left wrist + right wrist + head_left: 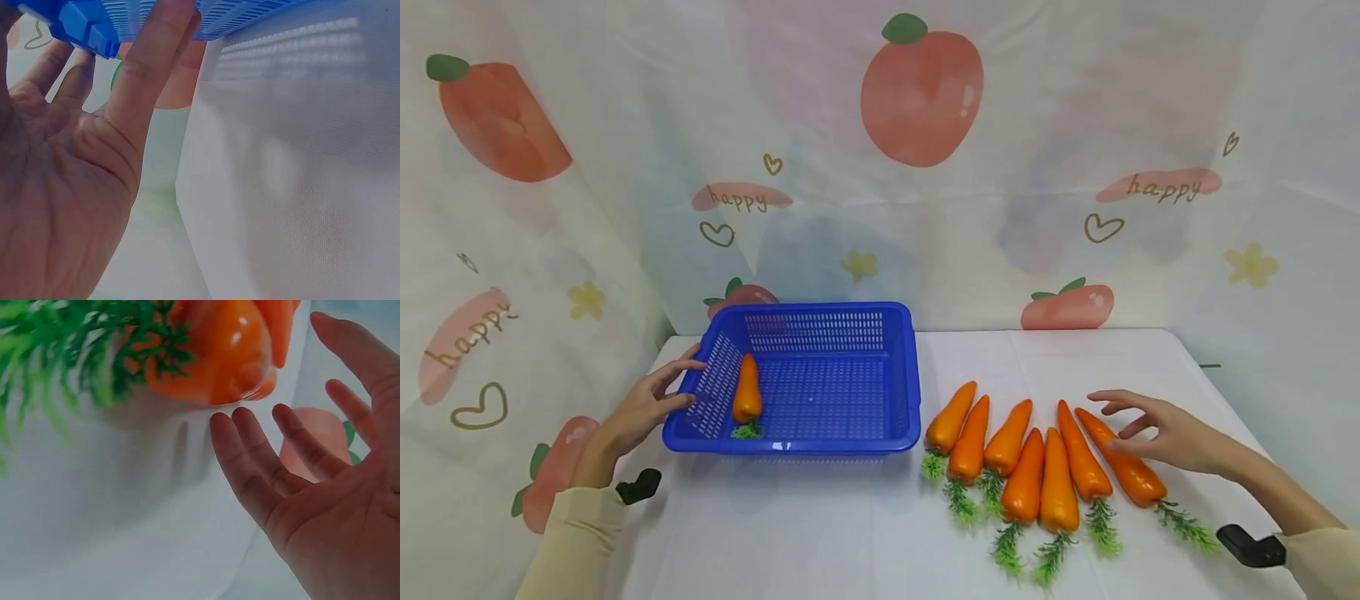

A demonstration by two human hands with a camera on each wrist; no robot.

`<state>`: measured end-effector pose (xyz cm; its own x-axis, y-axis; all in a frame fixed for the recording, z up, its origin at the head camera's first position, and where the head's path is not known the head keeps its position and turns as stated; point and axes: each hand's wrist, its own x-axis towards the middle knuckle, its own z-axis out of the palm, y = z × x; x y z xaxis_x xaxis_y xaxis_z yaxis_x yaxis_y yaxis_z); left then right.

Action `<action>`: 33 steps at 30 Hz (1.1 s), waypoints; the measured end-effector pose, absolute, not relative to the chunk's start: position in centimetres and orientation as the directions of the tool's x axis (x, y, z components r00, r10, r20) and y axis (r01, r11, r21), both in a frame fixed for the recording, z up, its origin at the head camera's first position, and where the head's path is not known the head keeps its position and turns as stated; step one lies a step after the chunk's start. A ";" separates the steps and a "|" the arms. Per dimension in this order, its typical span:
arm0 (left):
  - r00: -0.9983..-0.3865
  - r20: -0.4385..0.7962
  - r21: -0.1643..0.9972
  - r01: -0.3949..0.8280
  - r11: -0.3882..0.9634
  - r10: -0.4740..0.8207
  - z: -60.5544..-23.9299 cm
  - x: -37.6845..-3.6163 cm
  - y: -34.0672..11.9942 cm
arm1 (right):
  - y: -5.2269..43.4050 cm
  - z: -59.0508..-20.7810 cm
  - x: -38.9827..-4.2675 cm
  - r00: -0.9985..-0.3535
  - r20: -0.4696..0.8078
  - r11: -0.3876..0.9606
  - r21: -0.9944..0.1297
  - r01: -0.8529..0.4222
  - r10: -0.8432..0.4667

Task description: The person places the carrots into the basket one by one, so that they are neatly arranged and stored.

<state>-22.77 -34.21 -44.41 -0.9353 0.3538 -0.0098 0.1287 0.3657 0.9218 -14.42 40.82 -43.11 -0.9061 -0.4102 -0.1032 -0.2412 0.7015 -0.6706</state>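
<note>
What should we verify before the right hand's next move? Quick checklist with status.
1. Right hand free: ok, holds nothing.
2. Right hand gripping the rightmost carrot: not ok, hand is over it, no grip.
3. That carrot's greens clear of other greens: ok.
4. Left hand touching the basket: ok, at its left side.
5. Left hand's hold firm: cannot tell.
6. Basket has room: ok, one carrot inside, toward the left.

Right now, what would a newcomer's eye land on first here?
Probably the bright blue basket left of centre on the table, with one carrot at its left end. Next, the seven orange carrots to its right, leafy tops toward the camera. Then the hands: the left hand touches the basket's left rim, the right hand is by the rightmost carrot.
</note>
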 end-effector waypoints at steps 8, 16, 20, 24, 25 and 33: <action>-0.935 -0.018 0.927 0.117 0.356 0.355 -44.2 -22.9 -34.2 | 41.9 -43.6 -14.3 -0.862 -0.233 0.660 -0.737 -0.146 -0.450; -0.936 -0.016 0.923 0.121 0.365 0.351 -44.2 -22.9 -34.1 | 42.2 -43.8 -14.1 -0.819 -0.343 0.636 -0.771 -0.034 -0.460; -0.935 -0.013 0.926 0.124 0.358 0.355 -44.3 -22.9 -34.1 | 42.1 -43.8 -14.1 -0.812 -0.355 0.631 -0.776 -0.021 -0.464; -0.934 -0.012 0.929 0.122 0.351 0.358 -44.3 -22.8 -34.2 | 42.0 -43.8 -14.1 -0.804 -0.351 0.620 -0.784 -0.028 -0.480; -0.934 -0.013 0.929 0.121 0.350 0.358 -44.4 -22.8 -34.2 | 41.9 -43.8 -14.1 -0.803 -0.348 0.617 -0.787 -0.030 -0.484; -0.937 -0.018 0.925 0.117 0.362 0.349 -44.5 -22.8 -34.3 | 41.8 -43.8 -14.2 -0.801 -0.353 0.614 -0.789 -0.022 -0.483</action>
